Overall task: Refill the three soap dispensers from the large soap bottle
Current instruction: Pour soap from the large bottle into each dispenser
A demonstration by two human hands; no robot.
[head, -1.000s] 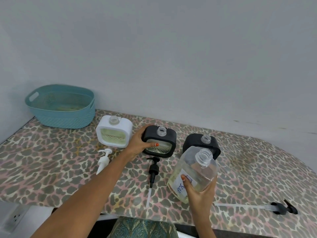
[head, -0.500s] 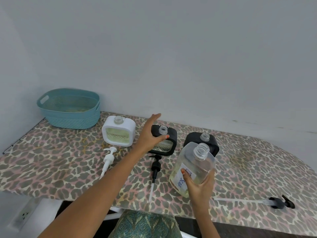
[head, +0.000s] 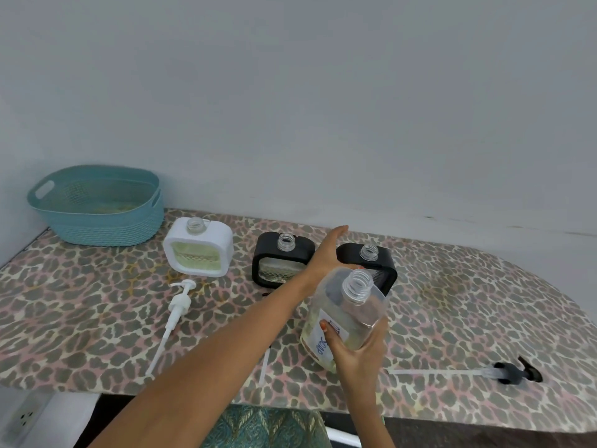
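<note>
Three uncapped dispensers stand in a row on the table: a white one (head: 197,250) at the left, a black one (head: 281,260) in the middle and another black one (head: 371,257) at the right. My left hand (head: 326,253) reaches between the two black dispensers with its fingers straight, against the left side of the right one. Nearer to me, my right hand (head: 358,350) grips the large clear soap bottle (head: 352,305) by its lower part. The bottle is uncapped and tilted, with yellowish soap in its bottom.
A teal basket (head: 97,218) sits at the back left corner by the wall. A white pump (head: 179,305) lies in front of the white dispenser. A black pump (head: 513,372) with a long tube lies near the leopard-print table's (head: 468,302) front right edge.
My left hand let go of the middle black dispenser and moved right, toward the right black one. The soap bottle stayed in my right hand and rose slightly.
</note>
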